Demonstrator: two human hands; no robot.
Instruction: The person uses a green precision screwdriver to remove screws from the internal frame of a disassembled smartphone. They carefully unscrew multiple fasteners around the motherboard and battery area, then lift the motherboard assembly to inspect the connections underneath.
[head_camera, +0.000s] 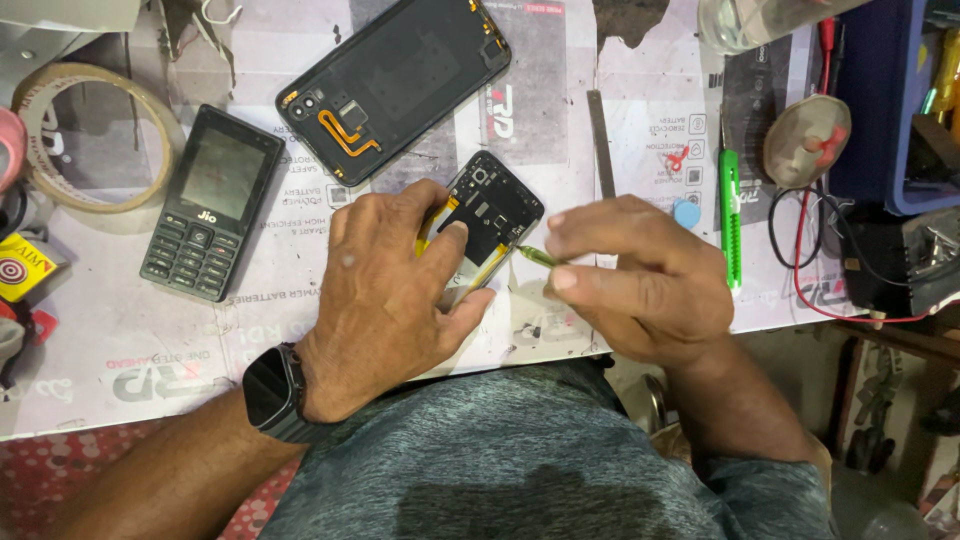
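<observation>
Cluttered bench (130, 330): opened phone (490, 215) under left hand (390, 295), right hand (640, 275) pinching, seemingly, tweezers (540, 257).

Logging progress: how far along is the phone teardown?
Done: the back cover is off and lies apart, inside up. In hand: the left hand pins the opened phone while the right hand holds a thin tool at its edge. Left: the phone's internal parts look in place; nothing removed lies beside it.
</observation>
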